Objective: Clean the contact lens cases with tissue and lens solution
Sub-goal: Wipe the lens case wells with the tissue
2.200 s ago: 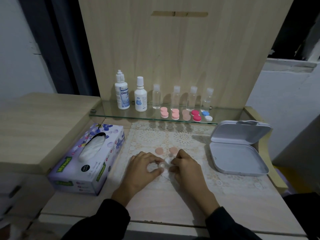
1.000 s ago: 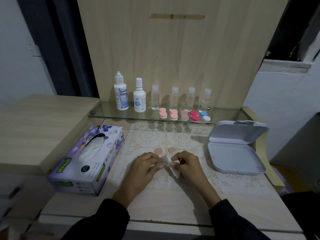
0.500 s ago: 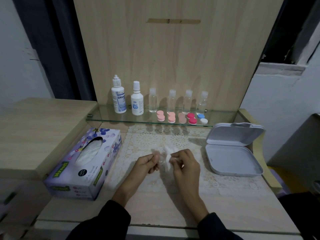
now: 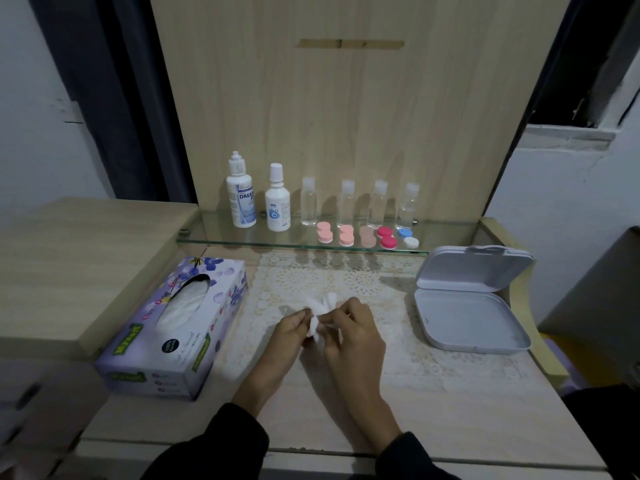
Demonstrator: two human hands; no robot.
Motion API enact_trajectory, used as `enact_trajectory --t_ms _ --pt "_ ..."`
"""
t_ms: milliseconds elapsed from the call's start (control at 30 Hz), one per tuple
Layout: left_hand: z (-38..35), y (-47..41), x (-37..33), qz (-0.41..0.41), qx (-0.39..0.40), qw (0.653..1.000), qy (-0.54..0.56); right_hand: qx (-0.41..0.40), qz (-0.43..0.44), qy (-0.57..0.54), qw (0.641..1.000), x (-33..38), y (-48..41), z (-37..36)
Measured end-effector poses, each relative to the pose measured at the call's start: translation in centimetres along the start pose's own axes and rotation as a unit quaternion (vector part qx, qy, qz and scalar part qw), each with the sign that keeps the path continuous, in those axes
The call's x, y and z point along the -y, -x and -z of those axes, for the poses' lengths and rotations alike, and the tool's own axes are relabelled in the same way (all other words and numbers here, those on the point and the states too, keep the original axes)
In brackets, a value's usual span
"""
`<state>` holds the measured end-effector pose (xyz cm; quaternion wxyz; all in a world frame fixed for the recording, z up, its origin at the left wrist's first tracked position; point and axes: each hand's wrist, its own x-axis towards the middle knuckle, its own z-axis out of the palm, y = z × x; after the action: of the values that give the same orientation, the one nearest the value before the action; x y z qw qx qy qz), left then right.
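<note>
Centre frame: left hand and right hand pinch crumpled tissue; case inside not visible. Step: wiping, likely. Next: firm twisting rub.

1. The tissue box lies at the left of the table, just beside the mat that covers the table's middle.
2. The lidded box lies at the right of the mat.
3. Behind all 3 runs the shelf.
4. On the shelf, 2 solution bottles stand at the left, with 4 other bottles in a row to their right.
5. The lens cases lie before those 4 bottles.
6. Over the mat, the left hand and the right hand hold the tissue between them.
</note>
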<state>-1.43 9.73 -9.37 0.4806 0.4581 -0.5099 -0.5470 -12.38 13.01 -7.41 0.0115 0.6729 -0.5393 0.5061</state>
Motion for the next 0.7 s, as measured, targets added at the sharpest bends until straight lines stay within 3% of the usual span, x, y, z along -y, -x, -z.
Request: enact_trajectory --t_ms 167,333,500,633,700 --pt "-0.3 0.4 -0.3 -0.042 0.007 0.998 -0.042 -0.037 -0.053 -0.003 0.998 -1.6 -0.9 0.6" --pt "-0.2 0.3 -0.2 -0.02 -0.007 1.0 0.012 0.019 0.008 -0.002 1.0 -0.5 0.4 0.0" --pt "-0.2 0.5 -0.3 -0.054 -0.012 0.998 -0.015 -0.033 -0.113 -0.029 0.993 -2.2 -0.4 0.3" --pt "0.0 0.4 -0.1 -0.067 0.0 0.998 -0.011 0.007 -0.041 -0.021 0.999 -1.7 0.4 0.5" --pt "-0.1 0.4 -0.1 -0.068 -0.004 0.998 -0.014 -0.002 -0.067 -0.029 0.997 -2.2 0.1 0.7"
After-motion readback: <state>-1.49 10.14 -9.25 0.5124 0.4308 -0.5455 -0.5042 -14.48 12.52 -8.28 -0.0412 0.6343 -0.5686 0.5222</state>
